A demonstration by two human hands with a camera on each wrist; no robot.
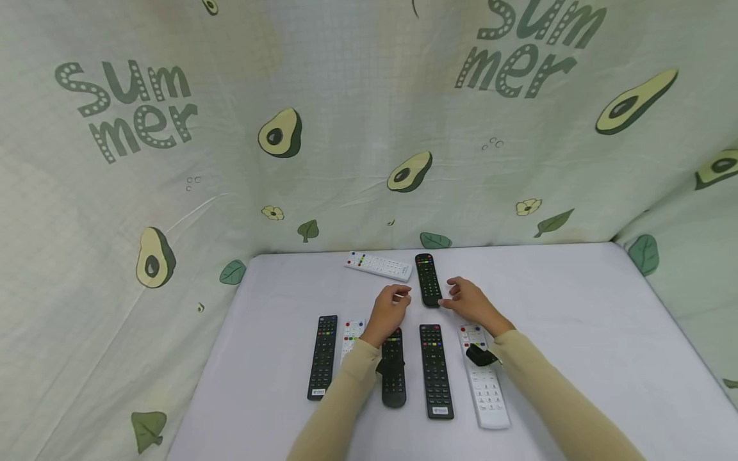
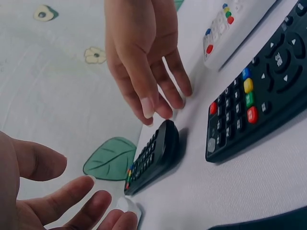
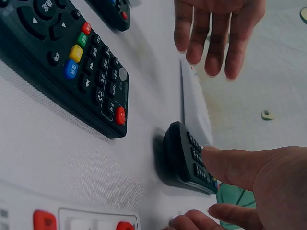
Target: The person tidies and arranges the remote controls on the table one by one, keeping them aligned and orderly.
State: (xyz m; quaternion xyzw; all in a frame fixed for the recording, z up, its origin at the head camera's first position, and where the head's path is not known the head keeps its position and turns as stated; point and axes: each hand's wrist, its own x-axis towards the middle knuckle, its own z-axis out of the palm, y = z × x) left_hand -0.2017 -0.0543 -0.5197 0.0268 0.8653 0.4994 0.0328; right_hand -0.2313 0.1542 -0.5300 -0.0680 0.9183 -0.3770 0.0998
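Observation:
A black remote control lies lengthwise near the back of the table, between the two hands. My right hand is at its near right corner, and the thumb overlaps its button face in the right wrist view. The other right fingers are spread loosely beyond its side. To the left of that remote, my left hand hovers with relaxed, slightly bent fingers and nothing in them. A white remote lies slantwise behind the left hand, its right end close to the black one.
Nearer the front is a row of remotes: a black one, a white one partly hidden by the left arm, two more black ones, and a white one under the right wrist. A patterned cloth hangs behind the table.

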